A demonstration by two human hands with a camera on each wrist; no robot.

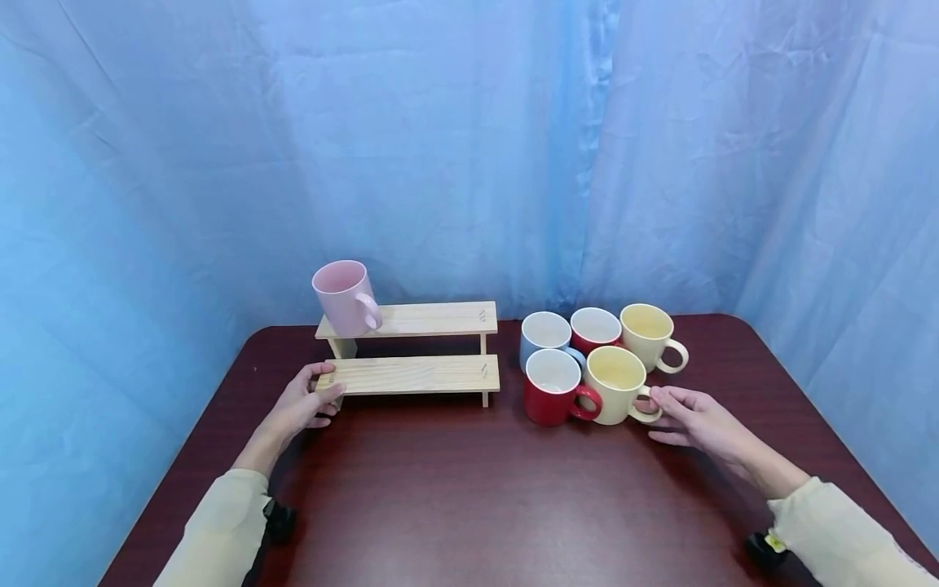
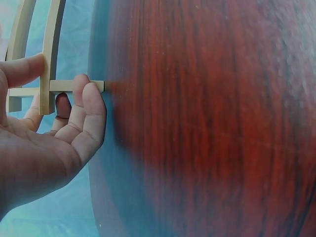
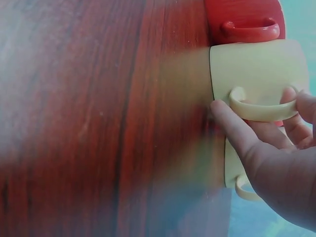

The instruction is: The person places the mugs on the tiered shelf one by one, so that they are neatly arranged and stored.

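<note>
My left hand point(image 1: 301, 401) grips the left end of the lower board of a two-step wooden rack point(image 1: 414, 375). In the left wrist view its thumb presses one face of the board point(image 2: 49, 64) and the other fingers curl round the end. A pink mug point(image 1: 345, 302) stands on the left of the upper step. At the right, my right hand point(image 1: 693, 416) pinches the handle of the front yellow mug point(image 1: 614, 391), seen closer in the right wrist view with the cream-yellow mug point(image 3: 256, 69). A red mug point(image 1: 550, 399) stands close beside it.
Behind the front mugs stand a light blue mug point(image 1: 544, 334), another red mug point(image 1: 596, 326) and a second yellow mug point(image 1: 647, 330), closely grouped. Everything is on a dark red-brown table point(image 1: 455, 489). Blue curtains point(image 1: 440, 163) hang behind and at both sides.
</note>
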